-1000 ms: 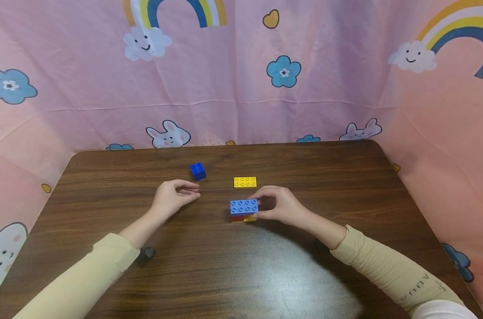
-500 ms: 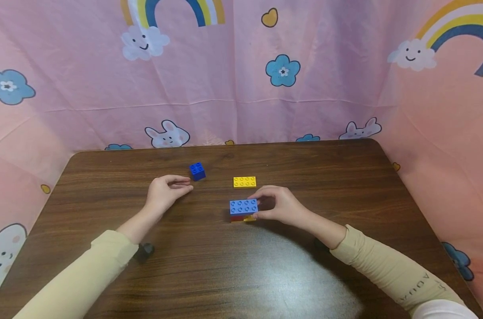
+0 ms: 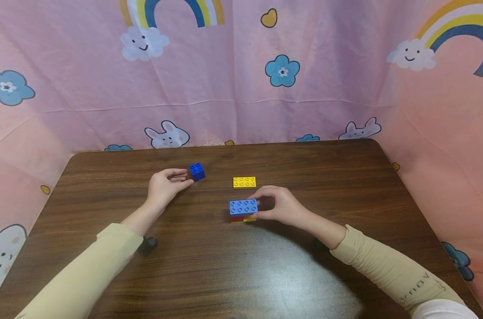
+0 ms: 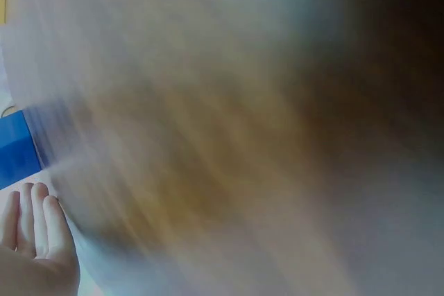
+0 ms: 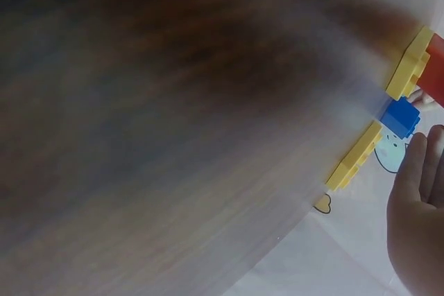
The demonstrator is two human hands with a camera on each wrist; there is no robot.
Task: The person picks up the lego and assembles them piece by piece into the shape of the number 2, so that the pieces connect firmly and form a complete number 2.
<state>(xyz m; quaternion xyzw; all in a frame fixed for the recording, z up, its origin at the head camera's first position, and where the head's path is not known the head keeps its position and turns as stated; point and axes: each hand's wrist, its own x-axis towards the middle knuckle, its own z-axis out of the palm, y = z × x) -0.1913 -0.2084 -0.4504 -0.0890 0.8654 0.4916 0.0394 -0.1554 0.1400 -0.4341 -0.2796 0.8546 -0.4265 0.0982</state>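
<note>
Left hand (image 3: 164,185) spread beside dark-blue brick (image 3: 198,172), toward far edge of desk (image 3: 209,274), left of centre; contact unclear. Right hand (image 3: 283,204) pinches right end of brick stack (image 3: 243,207), farther in. Off-centre left thumb could skid loose brick; uneven right squeeze could twist stack.

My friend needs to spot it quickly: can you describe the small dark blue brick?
On the brown table, find the person's left hand, left of centre. By its fingertips stands a dark blue toy brick. Its square top with four studs sets it apart from the oblong yellow brick and light blue-topped stack.
</note>
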